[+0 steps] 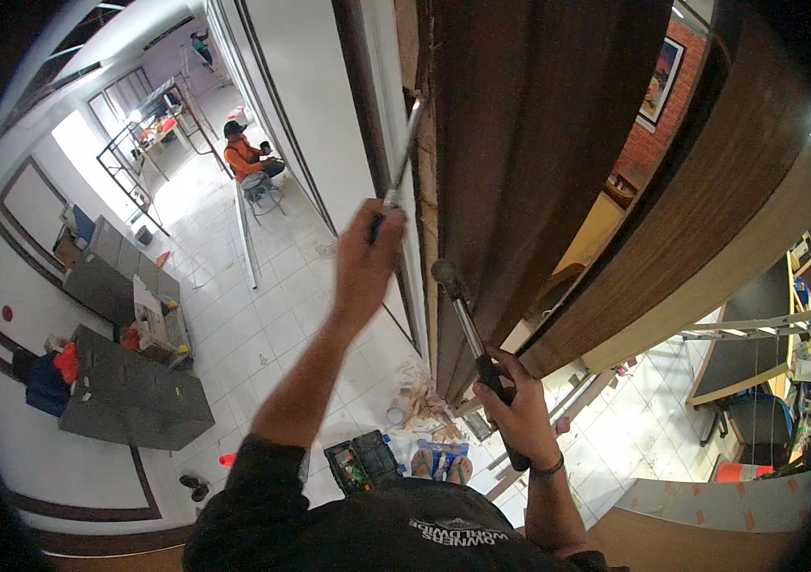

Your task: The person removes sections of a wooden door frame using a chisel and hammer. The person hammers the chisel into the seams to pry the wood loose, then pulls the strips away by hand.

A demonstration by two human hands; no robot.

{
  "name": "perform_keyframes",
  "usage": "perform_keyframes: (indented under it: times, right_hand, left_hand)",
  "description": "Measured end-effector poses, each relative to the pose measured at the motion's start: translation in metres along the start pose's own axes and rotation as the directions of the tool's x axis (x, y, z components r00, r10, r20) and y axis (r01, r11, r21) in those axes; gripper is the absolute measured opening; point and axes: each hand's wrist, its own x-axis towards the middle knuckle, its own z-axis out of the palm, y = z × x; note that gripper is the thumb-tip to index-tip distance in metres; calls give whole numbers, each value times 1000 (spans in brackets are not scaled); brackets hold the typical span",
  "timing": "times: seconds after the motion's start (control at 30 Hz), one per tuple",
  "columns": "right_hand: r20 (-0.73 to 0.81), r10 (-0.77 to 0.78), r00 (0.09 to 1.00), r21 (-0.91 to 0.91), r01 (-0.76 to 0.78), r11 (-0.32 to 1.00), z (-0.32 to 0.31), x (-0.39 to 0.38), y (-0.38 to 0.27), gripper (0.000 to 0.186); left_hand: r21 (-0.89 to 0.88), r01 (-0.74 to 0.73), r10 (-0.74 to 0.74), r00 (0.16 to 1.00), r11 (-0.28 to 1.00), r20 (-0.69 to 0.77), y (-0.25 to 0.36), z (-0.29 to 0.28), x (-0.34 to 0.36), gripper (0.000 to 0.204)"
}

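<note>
My left hand (367, 262) is closed round the handle of a long, slim steel chisel-like tool (406, 153). Its shaft points up, and the tip meets the rough, pale wooden edge (428, 191) beside a tall dark brown wood panel (539, 124). Whether the tip is a blade or a screwdriver end is too small to tell. Lower and to the right, my right hand (524, 408) grips the black handle of a hammer (468, 329). The hammer's rounded head is raised in front of the panel's lower part, apart from the steel tool.
By my sandalled feet (440, 466) lie an open black toolbox (364, 461) and wood scraps (422, 400). Grey cabinets (134, 391) stand left. A person in orange (243, 153) sits on a stool farther off; another is at a ladder. A dark-topped desk (744, 329) is right.
</note>
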Motion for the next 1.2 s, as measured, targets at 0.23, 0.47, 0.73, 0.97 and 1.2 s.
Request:
perform_keyframes:
  times: [0.23,0.47,0.73,0.97,1.2]
  right_hand:
    - [24,-15,1000,49,14,999,3,3,13,49]
    - [9,-8,1000,-44,8,999,-1,-10,33,46]
    - [19,-98,995,-58,99,993,-8,-11,62,47]
    - [10,-73,997,1,73,997,-17,-17,59,49]
    - [40,-32,999,9,32,999,-21,-15,66,48]
  left_hand:
    - [-340,-51,8,992,939,-126,8,73,-13,24]
    - [-470,-63,-49,974,880,-222,27,110,-15,25]
    - [-643,-64,-107,969,763,-223,48,116,-23,24]
    - [-470,-36,-97,962,882,-255,40,91,-23,25]
    - [-130,-75,37,960,989,-276,26,41,-12,25]
